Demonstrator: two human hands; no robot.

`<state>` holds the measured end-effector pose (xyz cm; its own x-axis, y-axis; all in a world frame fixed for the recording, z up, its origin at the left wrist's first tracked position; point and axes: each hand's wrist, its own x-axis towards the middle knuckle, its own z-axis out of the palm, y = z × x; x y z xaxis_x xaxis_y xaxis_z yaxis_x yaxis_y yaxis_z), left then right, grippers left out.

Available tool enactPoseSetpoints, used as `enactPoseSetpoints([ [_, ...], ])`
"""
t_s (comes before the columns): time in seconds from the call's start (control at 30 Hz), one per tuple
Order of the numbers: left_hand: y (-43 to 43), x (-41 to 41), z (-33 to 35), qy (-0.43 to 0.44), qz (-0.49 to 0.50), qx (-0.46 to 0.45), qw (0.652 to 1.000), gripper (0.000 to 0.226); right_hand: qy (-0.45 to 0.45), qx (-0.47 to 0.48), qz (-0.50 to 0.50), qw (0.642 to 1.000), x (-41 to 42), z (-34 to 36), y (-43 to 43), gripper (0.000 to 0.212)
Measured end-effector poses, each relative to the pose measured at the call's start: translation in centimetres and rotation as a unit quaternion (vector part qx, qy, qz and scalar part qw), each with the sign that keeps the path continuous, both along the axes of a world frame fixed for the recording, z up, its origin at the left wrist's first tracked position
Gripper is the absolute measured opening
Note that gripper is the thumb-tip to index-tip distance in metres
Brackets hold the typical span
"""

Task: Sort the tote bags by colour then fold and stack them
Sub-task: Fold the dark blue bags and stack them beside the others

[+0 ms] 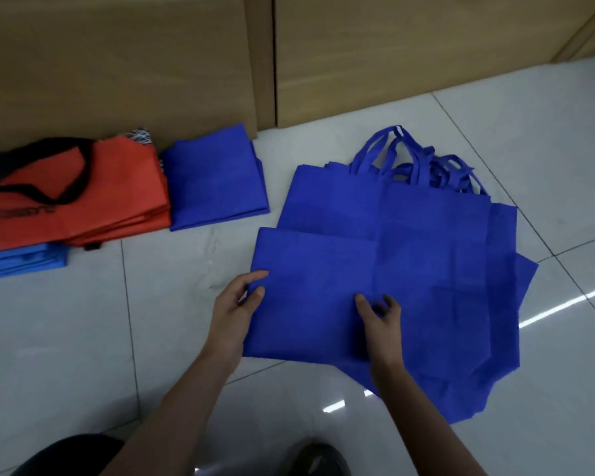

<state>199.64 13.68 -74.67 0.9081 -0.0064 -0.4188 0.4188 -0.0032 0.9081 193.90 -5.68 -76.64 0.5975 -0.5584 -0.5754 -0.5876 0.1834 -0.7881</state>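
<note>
Now my left hand (236, 314) pinches the bag (310, 269) at its left edge — my right hand (380, 324) pinches its right edge, atop the pile (437, 235).

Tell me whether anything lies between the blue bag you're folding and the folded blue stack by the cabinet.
Nothing visible does. Only bare floor lies between the blue bag and the folded blue stack; the orange bags sit left of that stack, off the path.
</note>
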Motion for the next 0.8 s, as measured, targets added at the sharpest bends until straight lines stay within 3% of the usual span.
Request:
enactPoseSetpoints([
  [0.07, 1.4, 1.2, 1.4, -0.005, 0.028, -0.029, 0.999, 0.022, 0.017, 0.099, 0.031, 0.994, 0.9, 0.6, 0.7, 0.062],
  [0.13, 2.8, 2.7, 2.5, -0.030, 0.035, -0.034, 0.998, 0.021, 0.012, 0.134, 0.069, 0.989, 2.3, 1.3, 1.6, 0.064],
  [0.33, 6.1, 8.0, 5.1, -0.090, 0.076, -0.057, 0.991, 0.022, -0.088, 0.089, 0.156, 0.980, 9.6, 4.8, 4.1, 0.025],
  [0.5, 7.9, 12.2, 5.2, -0.108, 0.090, -0.033, 0.990, 0.021, -0.133, 0.057, 0.192, 0.971, 16.4, 6.3, 5.7, 0.022],
  [0.57, 8.6, 13.4, 4.3, -0.137, 0.064, 0.074, 0.986, 0.026, -0.152, 0.020, 0.194, 0.969, 19.2, 6.3, 6.3, 0.013],
  [0.6, 9.0, 13.9, 3.6, -0.163, 0.036, 0.178, 0.970, 0.031, -0.159, 0.003, 0.196, 0.968, 20.6, 6.1, 6.6, 0.012],
  [0.7, 10.3, 14.9, 1.5, -0.215, -0.023, 0.505, 0.836, 0.050, -0.151, -0.042, 0.208, 0.965, 24.6, 4.4, 7.6, 0.016],
  [0.73, 10.7, 15.2, 1.1, -0.227, -0.024, 0.550, 0.803, 0.053, -0.140, -0.054, 0.215, 0.965, 25.6, 3.7, 8.0, 0.018],
  [0.8, 11.6, 15.9, 0.3, -0.229, -0.057, 0.578, 0.781, 0.057, -0.118, -0.084, 0.230, 0.962, 26.9, 2.2, 9.0, 0.025],
])
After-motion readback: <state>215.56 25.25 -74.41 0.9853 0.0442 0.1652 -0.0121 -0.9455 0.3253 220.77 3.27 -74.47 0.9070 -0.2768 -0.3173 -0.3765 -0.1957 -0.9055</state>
